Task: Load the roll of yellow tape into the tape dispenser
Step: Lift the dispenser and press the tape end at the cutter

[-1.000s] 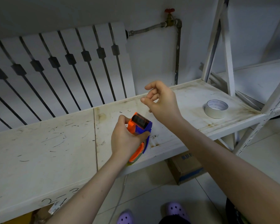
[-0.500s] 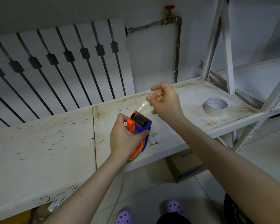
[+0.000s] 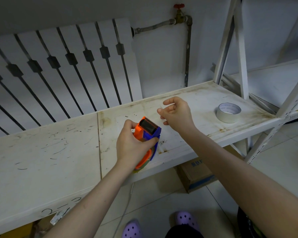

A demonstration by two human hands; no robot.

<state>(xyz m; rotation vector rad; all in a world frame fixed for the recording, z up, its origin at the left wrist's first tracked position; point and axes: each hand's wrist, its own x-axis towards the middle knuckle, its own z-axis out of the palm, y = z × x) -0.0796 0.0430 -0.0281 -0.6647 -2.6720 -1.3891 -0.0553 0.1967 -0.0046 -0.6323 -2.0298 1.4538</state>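
My left hand (image 3: 131, 146) grips an orange and blue tape dispenser (image 3: 147, 127) over the front of a white shelf board (image 3: 58, 152), with the serrated blade end pointing away from me. A sliver of yellowish tape (image 3: 142, 167) shows below my palm; the rest of that roll is hidden by my hand. My right hand (image 3: 177, 114) hovers just up and right of the blade, fingers loosely curled, thumb and forefinger apart. I see no strip between them.
A whitish tape roll (image 3: 228, 115) lies flat on the shelf at the right. White shelf uprights (image 3: 241, 48) rise behind it. A radiator (image 3: 58, 66) and a pipe (image 3: 187, 57) line the wall. Under the shelf sits a cardboard box (image 3: 196, 176).
Half a second ago my right hand pinched a clear strip pulled up from the blade; now that strip is gone from sight and the fingers have loosened. My left hand keeps its hold.
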